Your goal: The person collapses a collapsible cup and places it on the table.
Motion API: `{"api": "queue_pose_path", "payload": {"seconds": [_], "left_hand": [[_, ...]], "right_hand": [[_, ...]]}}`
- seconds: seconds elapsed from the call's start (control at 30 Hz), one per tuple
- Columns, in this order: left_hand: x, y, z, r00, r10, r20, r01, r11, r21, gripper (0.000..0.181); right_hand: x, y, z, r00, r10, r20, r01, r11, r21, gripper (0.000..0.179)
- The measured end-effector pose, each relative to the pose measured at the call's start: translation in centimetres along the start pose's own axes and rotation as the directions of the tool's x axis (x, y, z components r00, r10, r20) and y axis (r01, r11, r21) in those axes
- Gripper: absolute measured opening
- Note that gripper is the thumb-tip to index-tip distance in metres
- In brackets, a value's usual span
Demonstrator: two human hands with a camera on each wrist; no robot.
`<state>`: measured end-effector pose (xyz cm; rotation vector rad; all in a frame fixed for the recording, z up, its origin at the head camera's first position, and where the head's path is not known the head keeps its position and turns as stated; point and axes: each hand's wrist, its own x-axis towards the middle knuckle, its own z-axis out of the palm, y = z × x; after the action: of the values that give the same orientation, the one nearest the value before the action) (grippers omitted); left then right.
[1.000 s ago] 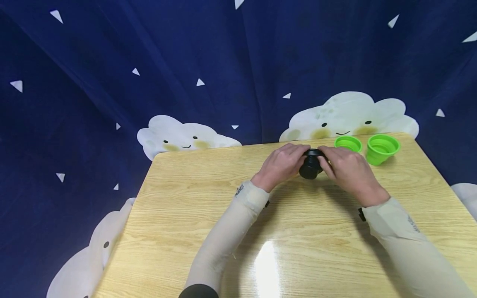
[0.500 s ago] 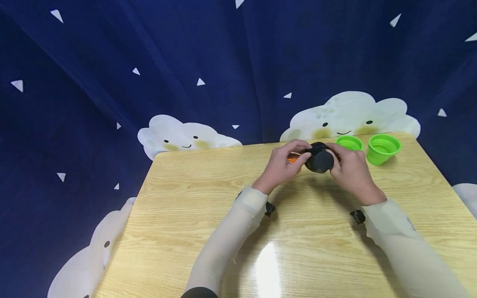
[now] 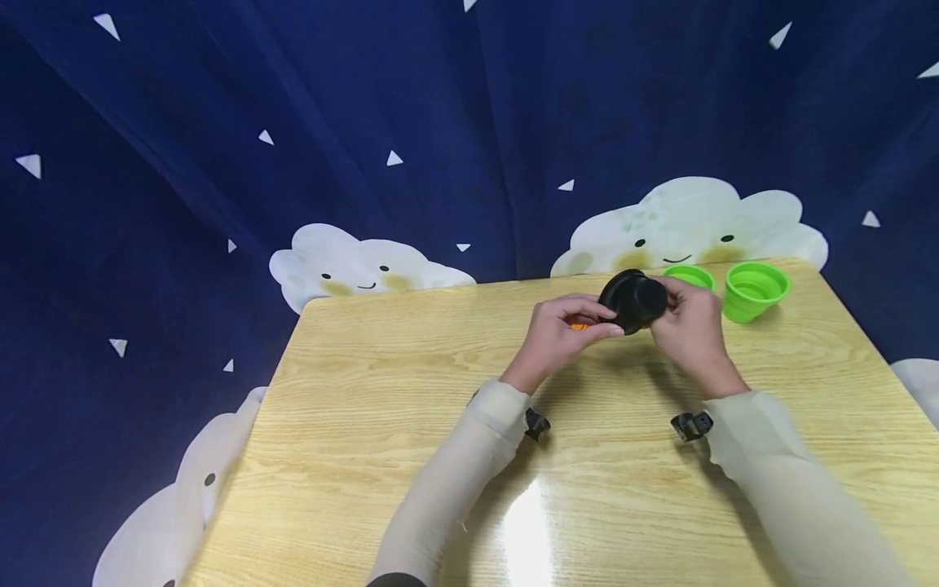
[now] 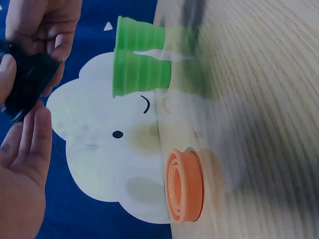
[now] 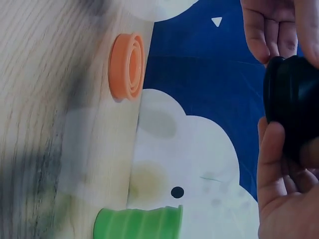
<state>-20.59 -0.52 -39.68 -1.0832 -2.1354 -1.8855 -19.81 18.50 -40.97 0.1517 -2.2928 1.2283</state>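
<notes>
Both hands hold a black collapsible cup above the back right part of the table. It lies tilted, with its wide rim to the left and its narrow end to the right. My left hand pinches the rim between thumb and fingers. My right hand grips the other side, its fingertips partly hidden behind the cup in the head view. In the left wrist view, an orange collapsible cup sits folded flat on the table. The left hand hides most of it in the head view.
Two green collapsible cups stand expanded at the table's back right: one green cup in full view, the other green cup partly behind my right hand. A dark blue cloud-print curtain hangs behind the wooden table.
The black cup has been turned from narrow end down to narrow end pointing right, and shifted slightly right and up. Both hands have changed their hold along with it.
</notes>
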Motion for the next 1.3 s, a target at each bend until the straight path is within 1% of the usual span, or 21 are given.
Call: {"api": "queue_pose_path", "payload": {"seconds": [0.1, 0.17, 0.27, 0.33, 0.43, 0.53, 0.63, 0.7, 0.77, 0.8, 0.87, 0.93, 1.03, 1.07, 1.13, 1.23, 1.3], "left_hand": [[0.1, -0.1, 0.2, 0.998, 0.051, -0.039, -0.047, 0.995, 0.082, 0.014], [0.1, -0.7, 0.4, 0.994, 0.083, -0.064, -0.074, 0.987, 0.140, 0.012], [0.2, -1.9, 0.6, 0.990, 0.092, -0.105, -0.070, 0.978, 0.199, 0.012], [0.3, -2.8, 0.8, 0.987, 0.074, -0.143, -0.042, 0.975, 0.218, 0.011], [0.5, -3.3, 0.9, 0.974, 0.016, -0.226, 0.038, 0.972, 0.232, 0.010], [0.6, -3.4, 1.0, 0.953, -0.031, -0.300, 0.100, 0.971, 0.218, 0.009], [0.8, -3.3, 1.0, 0.939, -0.055, -0.339, 0.124, 0.975, 0.187, 0.010], [0.9, -3.3, 1.1, 0.927, -0.069, -0.369, 0.138, 0.977, 0.163, 0.011], [1.0, -3.3, 1.1, 0.910, -0.090, -0.404, 0.160, 0.977, 0.143, 0.012], [1.0, -3.3, 1.0, 0.901, -0.103, -0.422, 0.174, 0.976, 0.133, 0.012], [1.1, -3.2, 1.1, 0.887, -0.127, -0.444, 0.199, 0.973, 0.119, 0.012], [1.0, -3.1, 1.1, 0.880, -0.148, -0.452, 0.214, 0.972, 0.098, 0.012], [1.0, -2.7, 1.2, 0.877, -0.159, -0.453, 0.210, 0.975, 0.065, 0.012], [0.9, -2.2, 1.2, 0.878, -0.158, -0.453, 0.206, 0.977, 0.060, 0.012], [0.8, -1.3, 1.2, 0.884, -0.149, -0.444, 0.185, 0.982, 0.038, 0.012], [0.7, 0.1, 1.1, 0.894, -0.133, -0.428, 0.150, 0.989, 0.006, 0.011], [0.6, 0.5, 1.0, 0.901, -0.123, -0.415, 0.127, 0.992, -0.018, 0.011]], "right_hand": [[0.0, -0.2, 0.2, 1.000, -0.012, -0.018, 0.012, 1.000, -0.027, 0.023], [0.0, -0.4, 0.3, 0.999, -0.030, -0.028, 0.029, 0.998, -0.049, 0.023], [0.0, -0.6, 0.5, 0.999, -0.040, -0.033, 0.038, 0.997, -0.064, 0.022], [-0.1, -0.6, 0.6, 0.999, -0.026, -0.035, 0.023, 0.998, -0.061, 0.022], [-0.2, -0.7, 0.8, 0.999, 0.016, -0.034, -0.017, 0.999, -0.027, 0.026], [-0.3, -0.7, 1.0, 0.998, 0.050, -0.026, -0.049, 0.997, 0.052, 0.029], [-0.4, -0.9, 1.0, 0.998, 0.055, -0.022, -0.051, 0.987, 0.154, 0.027], [-0.6, -1.3, 0.9, 0.999, 0.039, -0.010, -0.036, 0.976, 0.213, 0.023], [-0.9, -2.1, 0.6, 1.000, 0.005, 0.009, -0.007, 0.969, 0.247, 0.019], [-1.0, -2.5, 0.5, 1.000, -0.016, 0.022, 0.010, 0.968, 0.253, 0.018], [-1.2, -3.4, 0.2, 0.998, -0.051, 0.040, 0.039, 0.967, 0.252, 0.017], [-1.4, -4.2, 0.1, 0.997, -0.071, 0.036, 0.061, 0.972, 0.228, 0.015], [-1.5, -4.7, 0.2, 0.997, -0.081, 0.000, 0.080, 0.976, 0.201, 0.013], [-1.5, -4.8, 0.3, 0.996, -0.083, -0.019, 0.085, 0.977, 0.197, 0.011], [-1.4, -4.7, 0.5, 0.994, -0.088, -0.058, 0.098, 0.976, 0.197, 0.010], [-1.2, -3.7, 0.9, 0.989, -0.096, -0.111, 0.118, 0.971, 0.208, 0.009], [-1.1, -2.8, 1.3, 0.985, -0.098, -0.142, 0.125, 0.972, 0.197, 0.009]]}}
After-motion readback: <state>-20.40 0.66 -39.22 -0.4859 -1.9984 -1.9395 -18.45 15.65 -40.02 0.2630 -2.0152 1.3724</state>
